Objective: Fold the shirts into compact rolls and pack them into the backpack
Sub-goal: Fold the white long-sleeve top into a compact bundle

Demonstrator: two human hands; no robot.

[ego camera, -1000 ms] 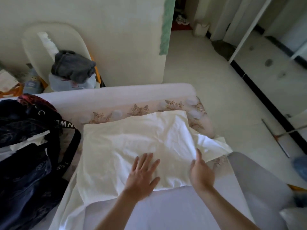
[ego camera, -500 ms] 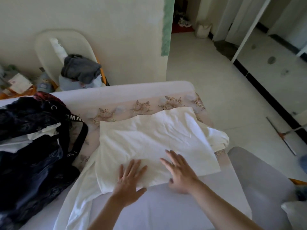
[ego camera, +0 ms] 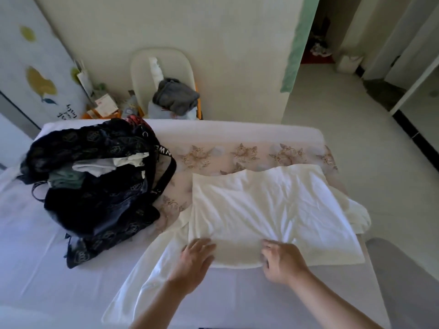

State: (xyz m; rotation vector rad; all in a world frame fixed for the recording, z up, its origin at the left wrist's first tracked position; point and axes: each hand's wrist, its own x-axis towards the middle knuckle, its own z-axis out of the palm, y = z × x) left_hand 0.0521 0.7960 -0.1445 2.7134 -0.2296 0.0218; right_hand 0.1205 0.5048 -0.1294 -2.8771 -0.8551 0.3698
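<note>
1. Where the white shirt (ego camera: 268, 210) lies folded on the bed (ego camera: 35, 269), just right of the dark patterned backpack (ego camera: 102, 200), its near hem is wrinkled.
2. The left grip (ego camera: 194, 260) is released, fingers flat on that hem, on the backpack's side.
3. The right grip (ego camera: 282, 260) pinches bunched shirt fabric, farther from the backpack.

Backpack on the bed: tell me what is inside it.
The backpack is open at the top, showing white cloth and a grey-green cloth beside it. Anything deeper is covered by these and by the dark fabric of its sides.
</note>
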